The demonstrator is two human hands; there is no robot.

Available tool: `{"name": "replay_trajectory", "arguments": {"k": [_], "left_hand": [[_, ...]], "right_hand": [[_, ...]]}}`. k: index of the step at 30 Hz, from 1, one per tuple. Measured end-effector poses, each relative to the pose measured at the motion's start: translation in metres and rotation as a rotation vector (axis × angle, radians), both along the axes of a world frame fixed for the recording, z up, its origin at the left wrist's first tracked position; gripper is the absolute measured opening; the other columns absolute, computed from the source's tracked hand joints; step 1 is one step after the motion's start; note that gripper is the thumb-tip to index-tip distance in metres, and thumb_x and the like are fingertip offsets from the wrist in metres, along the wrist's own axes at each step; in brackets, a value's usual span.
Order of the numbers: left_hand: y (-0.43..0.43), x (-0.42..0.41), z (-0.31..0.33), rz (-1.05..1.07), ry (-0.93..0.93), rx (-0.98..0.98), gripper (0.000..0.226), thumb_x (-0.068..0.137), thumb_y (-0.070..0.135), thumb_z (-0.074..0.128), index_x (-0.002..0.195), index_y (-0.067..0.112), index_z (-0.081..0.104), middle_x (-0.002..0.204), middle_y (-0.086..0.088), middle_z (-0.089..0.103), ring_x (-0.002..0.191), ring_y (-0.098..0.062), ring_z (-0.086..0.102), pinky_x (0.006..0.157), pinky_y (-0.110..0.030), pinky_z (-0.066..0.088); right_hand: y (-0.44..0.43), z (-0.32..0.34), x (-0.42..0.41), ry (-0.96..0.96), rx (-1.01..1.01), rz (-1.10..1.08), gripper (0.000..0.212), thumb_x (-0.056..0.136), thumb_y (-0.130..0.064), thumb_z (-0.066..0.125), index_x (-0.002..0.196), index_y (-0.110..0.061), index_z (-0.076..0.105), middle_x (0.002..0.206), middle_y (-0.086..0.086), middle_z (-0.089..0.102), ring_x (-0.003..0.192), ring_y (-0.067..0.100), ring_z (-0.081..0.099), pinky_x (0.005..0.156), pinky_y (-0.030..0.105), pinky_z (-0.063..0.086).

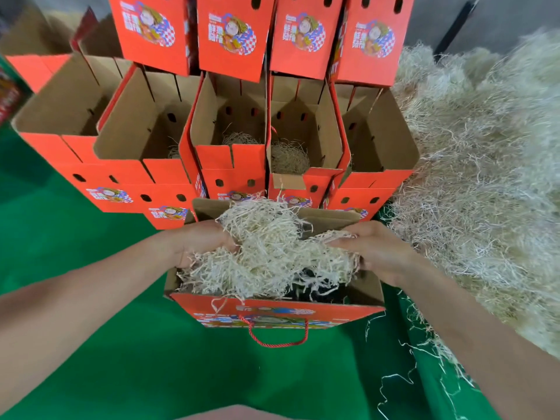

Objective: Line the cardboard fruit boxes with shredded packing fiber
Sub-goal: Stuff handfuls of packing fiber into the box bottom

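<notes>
An open red cardboard fruit box [272, 312] with a red cord handle stands right in front of me on the green floor. A wad of pale shredded fiber [266, 253] sits in and above its opening. My left hand [197, 241] grips the wad's left side, fingers buried in the strands. My right hand [375, 250] holds the wad's right side over the box. Part of the box's dark inside shows under the fiber at the right.
Behind the near box stands a row of open red boxes [230, 137]; two of them hold a small nest of fiber [288, 159]. More boxes are stacked above. A big heap of loose fiber [485, 177] fills the right side. Strands litter the green floor [121, 344].
</notes>
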State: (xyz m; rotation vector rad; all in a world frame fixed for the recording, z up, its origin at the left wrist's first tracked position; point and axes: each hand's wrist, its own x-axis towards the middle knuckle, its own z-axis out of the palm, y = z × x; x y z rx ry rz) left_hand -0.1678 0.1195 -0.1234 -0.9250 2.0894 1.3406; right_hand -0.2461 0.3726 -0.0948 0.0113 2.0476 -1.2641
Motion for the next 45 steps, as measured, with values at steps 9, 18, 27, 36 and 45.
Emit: {"name": "replay_trajectory", "arguments": {"k": [9, 18, 27, 36, 45], "left_hand": [[0.019, 0.001, 0.01, -0.125, 0.023, 0.135, 0.063, 0.062, 0.011, 0.081, 0.119, 0.004, 0.055, 0.129, -0.004, 0.053, 0.129, -0.021, 0.039, 0.11, -0.033, 0.026], [0.004, -0.001, 0.021, -0.096, 0.112, 0.104, 0.01, 0.082, 0.001, 0.064, 0.087, 0.01, 0.066, 0.113, 0.002, 0.052, 0.111, -0.012, 0.043, 0.089, -0.02, 0.029], [0.0, 0.002, 0.015, 0.166, 0.132, 0.052, 0.022, 0.09, 0.003, 0.053, 0.111, -0.003, 0.051, 0.106, -0.009, 0.048, 0.109, -0.027, 0.046, 0.087, -0.031, 0.035], [0.015, 0.007, 0.026, -0.068, 0.073, 0.314, 0.056, 0.069, 0.048, 0.074, 0.12, 0.033, 0.056, 0.15, 0.004, 0.031, 0.142, -0.018, 0.016, 0.113, -0.036, 0.011], [0.028, 0.004, 0.009, -0.216, 0.117, 0.09, 0.067, 0.081, 0.005, 0.069, 0.136, 0.018, 0.032, 0.104, 0.015, 0.05, 0.089, -0.002, 0.047, 0.059, -0.003, 0.038]], "right_hand": [[-0.023, 0.005, 0.016, -0.173, -0.159, 0.172, 0.066, 0.067, -0.04, 0.074, 0.125, -0.02, 0.05, 0.143, -0.005, 0.036, 0.133, 0.013, 0.026, 0.105, 0.052, 0.024], [-0.006, 0.004, 0.0, -0.08, -0.021, 0.05, 0.041, 0.072, -0.015, 0.074, 0.105, -0.01, 0.051, 0.115, -0.005, 0.045, 0.114, 0.017, 0.034, 0.103, 0.041, 0.023], [0.005, 0.015, -0.001, -0.111, -0.198, -0.116, 0.029, 0.083, -0.021, 0.064, 0.108, -0.012, 0.055, 0.124, 0.001, 0.053, 0.128, 0.021, 0.038, 0.109, 0.039, 0.026], [-0.019, -0.014, 0.022, -0.087, -0.124, 0.233, 0.095, 0.063, -0.004, 0.082, 0.142, -0.014, 0.031, 0.138, 0.003, 0.046, 0.131, 0.021, 0.039, 0.112, 0.04, 0.026], [-0.025, -0.02, 0.026, -0.042, 0.036, 0.301, 0.039, 0.075, -0.002, 0.07, 0.108, -0.018, 0.058, 0.107, -0.002, 0.065, 0.101, 0.012, 0.06, 0.089, 0.026, 0.047]]}}
